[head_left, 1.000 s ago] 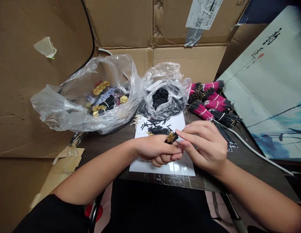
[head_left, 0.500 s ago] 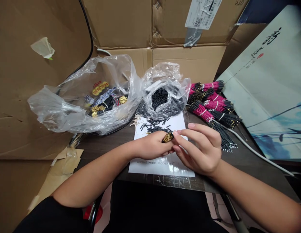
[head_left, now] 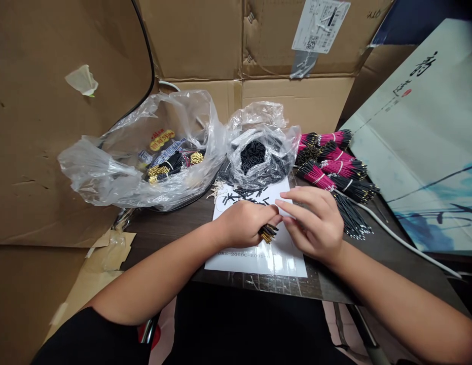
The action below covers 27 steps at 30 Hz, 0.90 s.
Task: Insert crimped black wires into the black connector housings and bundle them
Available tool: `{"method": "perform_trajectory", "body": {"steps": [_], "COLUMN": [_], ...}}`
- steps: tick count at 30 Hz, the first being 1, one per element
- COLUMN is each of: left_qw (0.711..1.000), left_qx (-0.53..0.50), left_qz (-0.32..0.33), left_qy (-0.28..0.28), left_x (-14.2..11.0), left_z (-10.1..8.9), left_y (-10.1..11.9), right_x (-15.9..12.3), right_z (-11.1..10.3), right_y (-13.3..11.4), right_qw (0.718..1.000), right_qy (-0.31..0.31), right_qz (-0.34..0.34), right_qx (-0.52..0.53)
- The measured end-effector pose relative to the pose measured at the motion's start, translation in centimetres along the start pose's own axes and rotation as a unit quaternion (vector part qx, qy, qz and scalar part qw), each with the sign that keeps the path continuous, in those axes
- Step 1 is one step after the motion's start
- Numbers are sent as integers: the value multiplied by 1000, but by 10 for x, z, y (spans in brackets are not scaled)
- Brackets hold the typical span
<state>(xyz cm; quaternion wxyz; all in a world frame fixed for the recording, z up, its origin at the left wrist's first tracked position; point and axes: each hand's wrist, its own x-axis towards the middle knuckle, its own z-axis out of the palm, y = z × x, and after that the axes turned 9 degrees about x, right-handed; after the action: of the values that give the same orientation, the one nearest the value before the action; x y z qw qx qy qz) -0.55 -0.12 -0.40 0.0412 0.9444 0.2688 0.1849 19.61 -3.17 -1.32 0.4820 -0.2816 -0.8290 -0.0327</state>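
Note:
My left hand (head_left: pixel 245 223) is closed around a bundle of gold-tipped black wires (head_left: pixel 268 233). Their tips poke out below its fingers, pointing down to the right, and the rest of the bundle is hidden in the fist. Just to the right, my right hand (head_left: pixel 315 223) has its fingers loosely bent and apart, with the fingertips at the left hand's thumb and forefinger. I see nothing between them. Under both hands lies a white printed sheet (head_left: pixel 236 263). Short black sleeves (head_left: pixel 231 196) are scattered on its far part.
Behind the sheet stands an open clear bag (head_left: pixel 276 167) full of black sleeves. A larger plastic bag (head_left: pixel 102 170) at left holds gold-tipped wire bundles. Tied pink and black wire bundles (head_left: pixel 336 167) lie at right, beside a white cable (head_left: pixel 403 233). Cardboard (head_left: pixel 197 40) walls the back.
My left hand has turned, so the wire tips that faced up beside the thumb now point downward below the fingers. My right hand stays close, its fingertips shifted slightly.

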Motion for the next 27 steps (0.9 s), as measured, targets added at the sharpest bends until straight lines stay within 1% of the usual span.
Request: {"method": "perform_trajectory", "body": {"steps": [2,4,5,6,7,9,11,13,16,20,23,25,27], "left_qw": [999,999,999,998,997,994,989,984,981,978,979,980,981], "left_qx": [25,31,30,28,25,17,7,-2,-13,-35,-37,-28,-14], "left_qz": [-14,-10,-3,5,11,22,38,47,38,29,23,19,15], "left_qy": [15,31,40,53,67,105,146,174,191,202,198,194,193], "left_x": [0,0,-1,-2,-2,-4,-4,-5,-5,-7,-7,-7,-6], "left_z": [0,-2,-3,-5,-6,-8,-8,-8,-7,-8,-8,-8,-8], "left_y": [0,-1,-2,-3,-4,-5,-5,-4,-4,-4,-3,-3,-3], "right_x": [7,18,23,29,34,42,45,46,46,47,47,47,45], "right_z": [1,1,2,3,5,11,20,30,39,46,50,50,44], "right_y": [10,24,32,39,46,57,64,67,67,68,70,71,68], "right_qw": [998,989,983,980,977,963,942,925,917,917,918,919,924], "right_qy": [-23,-88,-110,-124,-151,-250,-333,-378,-395,-395,-393,-388,-375], "right_qz": [37,46,52,73,83,60,40,18,1,-5,-9,-10,-1], "right_qx": [44,113,137,137,122,75,19,-26,-45,-51,-63,-65,-68]}}
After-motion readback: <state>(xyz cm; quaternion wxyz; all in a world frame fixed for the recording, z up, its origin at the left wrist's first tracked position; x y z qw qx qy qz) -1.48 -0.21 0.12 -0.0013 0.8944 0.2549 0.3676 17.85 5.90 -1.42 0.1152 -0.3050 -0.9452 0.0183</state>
